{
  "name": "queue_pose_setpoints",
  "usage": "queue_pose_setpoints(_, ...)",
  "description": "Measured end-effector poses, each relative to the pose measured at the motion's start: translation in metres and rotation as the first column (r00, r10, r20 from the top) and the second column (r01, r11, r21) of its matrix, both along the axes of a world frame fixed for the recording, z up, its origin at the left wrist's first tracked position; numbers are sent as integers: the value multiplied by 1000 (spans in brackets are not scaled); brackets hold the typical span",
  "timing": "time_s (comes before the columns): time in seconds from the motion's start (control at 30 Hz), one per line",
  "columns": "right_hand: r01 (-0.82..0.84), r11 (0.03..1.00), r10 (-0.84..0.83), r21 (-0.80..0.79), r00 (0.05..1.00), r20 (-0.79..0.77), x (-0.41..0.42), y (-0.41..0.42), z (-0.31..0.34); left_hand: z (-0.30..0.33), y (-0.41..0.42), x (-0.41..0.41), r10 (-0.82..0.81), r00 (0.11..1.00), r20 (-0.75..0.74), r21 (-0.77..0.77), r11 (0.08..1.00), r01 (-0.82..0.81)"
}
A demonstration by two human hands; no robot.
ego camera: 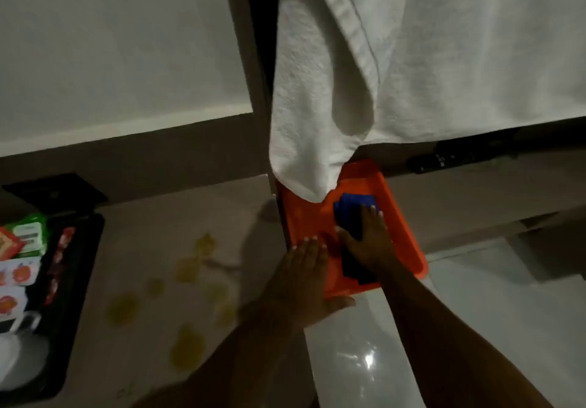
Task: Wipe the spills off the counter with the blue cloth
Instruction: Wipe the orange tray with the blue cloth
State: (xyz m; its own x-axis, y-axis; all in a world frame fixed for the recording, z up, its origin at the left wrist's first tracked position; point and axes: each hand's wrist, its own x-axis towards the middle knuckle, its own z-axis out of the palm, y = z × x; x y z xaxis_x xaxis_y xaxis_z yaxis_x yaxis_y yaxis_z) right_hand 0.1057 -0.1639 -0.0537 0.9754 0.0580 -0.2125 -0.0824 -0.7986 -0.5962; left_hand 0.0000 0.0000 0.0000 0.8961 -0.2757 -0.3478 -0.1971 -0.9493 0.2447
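The blue cloth (350,209) lies bunched in an orange tray (402,230) at the counter's right end. My right hand (369,242) rests on top of the cloth, fingers curled over it, gripping it. My left hand (304,277) lies flat with fingers apart on the tray's near left edge and holds nothing. Several yellow spills (190,299) dot the beige counter (152,223) to the left of my left forearm.
A white towel (364,74) hangs down over the tray's far end. A black tray (76,268) with colourful packets (22,258) sits at the left edge. A dark remote-like object (459,155) lies on the ledge behind. Glossy white floor (475,328) shows at lower right.
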Motion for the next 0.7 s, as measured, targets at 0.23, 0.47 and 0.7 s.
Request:
queue_pose_setpoints(0.23, -46, 953, 76, -299, 993, 86, 8, 7, -33, -18, -11, 9, 18, 1000, -1, 142, 990, -18)
queue_pose_setpoints(0.47, 61, 998, -65, 34, 990, 127, 17, -2, -16, -18, -12, 8, 20, 1000, 1, 157, 987, -20)
queue_pose_setpoints(0.7, 294, 617, -295, 730, 946, -131, -1, -31, 49, 0, 5, -6, -19, 991, 130, 139, 990, 1)
